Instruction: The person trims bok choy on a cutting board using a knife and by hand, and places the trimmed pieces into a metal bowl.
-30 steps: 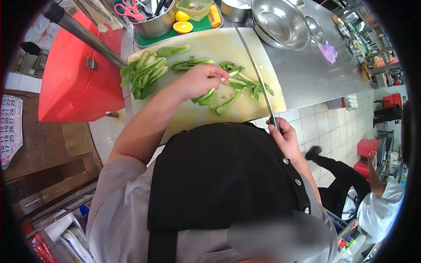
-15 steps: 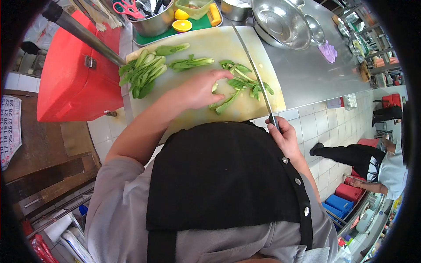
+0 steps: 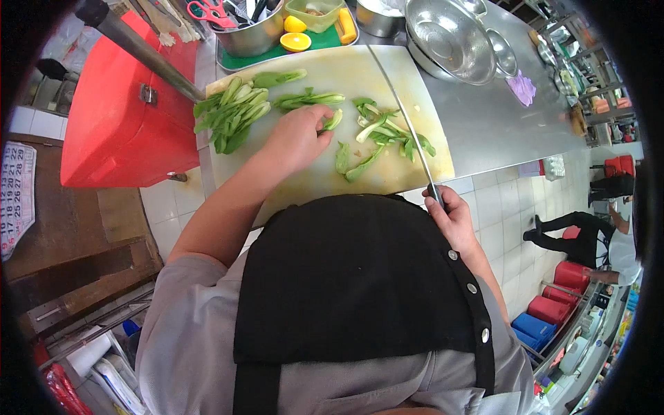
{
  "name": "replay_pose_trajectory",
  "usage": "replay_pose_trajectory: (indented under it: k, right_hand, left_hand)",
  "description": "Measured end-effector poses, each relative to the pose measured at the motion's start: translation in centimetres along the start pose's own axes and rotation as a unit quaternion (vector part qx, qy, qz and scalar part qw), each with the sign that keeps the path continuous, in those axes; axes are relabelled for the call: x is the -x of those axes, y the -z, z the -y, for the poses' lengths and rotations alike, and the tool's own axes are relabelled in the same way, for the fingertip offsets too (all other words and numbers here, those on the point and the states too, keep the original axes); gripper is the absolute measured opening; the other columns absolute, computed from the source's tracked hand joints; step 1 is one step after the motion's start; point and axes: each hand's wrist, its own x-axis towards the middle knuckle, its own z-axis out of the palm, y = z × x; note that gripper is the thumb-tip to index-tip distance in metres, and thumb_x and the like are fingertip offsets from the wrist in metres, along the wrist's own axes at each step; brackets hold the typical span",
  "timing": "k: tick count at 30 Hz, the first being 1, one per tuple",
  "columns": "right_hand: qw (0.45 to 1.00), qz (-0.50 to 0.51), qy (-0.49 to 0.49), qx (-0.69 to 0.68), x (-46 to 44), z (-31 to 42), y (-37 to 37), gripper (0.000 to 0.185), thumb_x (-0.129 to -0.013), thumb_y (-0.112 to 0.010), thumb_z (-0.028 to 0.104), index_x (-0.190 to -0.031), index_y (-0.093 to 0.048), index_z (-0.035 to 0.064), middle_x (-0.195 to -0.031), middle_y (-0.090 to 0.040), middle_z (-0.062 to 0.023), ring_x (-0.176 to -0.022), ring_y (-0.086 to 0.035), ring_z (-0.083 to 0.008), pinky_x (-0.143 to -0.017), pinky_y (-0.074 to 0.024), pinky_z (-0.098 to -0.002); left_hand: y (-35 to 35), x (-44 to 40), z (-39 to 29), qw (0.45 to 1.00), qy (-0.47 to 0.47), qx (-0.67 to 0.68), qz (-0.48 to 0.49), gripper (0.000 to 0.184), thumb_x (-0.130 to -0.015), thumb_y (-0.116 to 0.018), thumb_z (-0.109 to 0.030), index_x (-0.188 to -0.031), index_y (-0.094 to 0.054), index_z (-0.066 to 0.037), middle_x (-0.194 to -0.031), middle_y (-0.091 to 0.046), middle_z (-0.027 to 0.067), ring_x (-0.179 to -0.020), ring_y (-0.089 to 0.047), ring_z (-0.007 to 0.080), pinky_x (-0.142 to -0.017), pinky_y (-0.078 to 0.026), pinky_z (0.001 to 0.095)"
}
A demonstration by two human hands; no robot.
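My left hand (image 3: 302,136) has its fingers round a green leafy vegetable (image 3: 333,120) above the cutting board (image 3: 290,182). A long knife (image 3: 403,109) is in my right hand (image 3: 453,216), held by its black handle at the board's near right edge, blade pointing away over the board. Loose leaves and stalks (image 3: 387,133) lie beside and under the blade. A pile of leafy greens (image 3: 232,114) sits on the board's left side, with separate heads (image 3: 308,99) next to it.
Behind the board are a tray (image 3: 228,61) with a halved orange fruit (image 3: 295,42), a pot of utensils (image 3: 252,38) and metal bowls (image 3: 449,41). A red cooler (image 3: 117,117) stands left. A purple cloth (image 3: 522,89) lies right. Another person (image 3: 588,235) is at the far right.
My left hand has moved left from the loose leaves and closed on a vegetable. A pale stalk now lies among the loose leaves. The other person has moved farther off.
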Motion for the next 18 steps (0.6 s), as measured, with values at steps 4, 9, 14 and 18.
replay_pose_trajectory:
  k: [4,9,14,18]
  right_hand:
    - [0.988,-0.077,0.032,0.129,-1.1,1.1,-0.2,0.026,-0.096,-0.071,0.021,-0.109,-0.067,-0.0011,-0.081,-0.066,-0.0073,-0.073,-0.059,-0.0146,-0.067,-0.0496,-0.0309]
    - [0.946,-0.139,0.073,0.283,-4.7,1.7,0.7,0.034,-0.094,-0.068,0.024,-0.116,-0.065,-0.0012,-0.1,-0.069,-0.0244,-0.09,-0.068,-0.041,-0.081,-0.0544,-0.0446]
    - [0.902,-0.102,0.079,0.412,-7.7,2.5,1.5,0.039,-0.093,-0.066,0.024,-0.124,-0.062,0.0012,-0.107,-0.067,-0.022,-0.101,-0.066,-0.0424,-0.087,-0.0538,-0.048]
    - [0.963,-0.101,0.153,0.2,-8.2,5.3,0.1,0.03,-0.095,-0.068,0.019,-0.119,-0.066,0.0003,-0.096,-0.068,-0.0118,-0.089,-0.069,-0.0268,-0.081,-0.0556,-0.0354]
  left_hand:
    - [0.1,-0.1,0.1,0.961,0.062,0.256,0.08,0.036,-0.095,-0.068,-0.016,-0.129,-0.063,-0.004,-0.101,-0.068,0.003,-0.092,-0.065,0.0136,-0.075,-0.054,0.0318]
    - [0.4,-0.1,-0.8,0.852,0.109,0.485,0.161,0.037,-0.101,-0.056,-0.012,-0.137,-0.059,-0.002,-0.113,-0.067,0.0019,-0.099,-0.064,0.011,-0.083,-0.054,0.031]
    - [0.7,0.7,-2.2,0.836,0.08,0.514,0.174,0.038,-0.1,-0.058,-0.012,-0.137,-0.058,-0.001,-0.116,-0.066,0.0017,-0.096,-0.061,0.0087,-0.081,-0.05,0.0287]
    - [1.4,1.1,-3.8,0.798,0.101,0.565,0.183,0.041,-0.101,-0.052,-0.007,-0.14,-0.052,0.005,-0.126,-0.063,0.0091,-0.108,-0.063,0.0157,-0.094,-0.052,0.035]
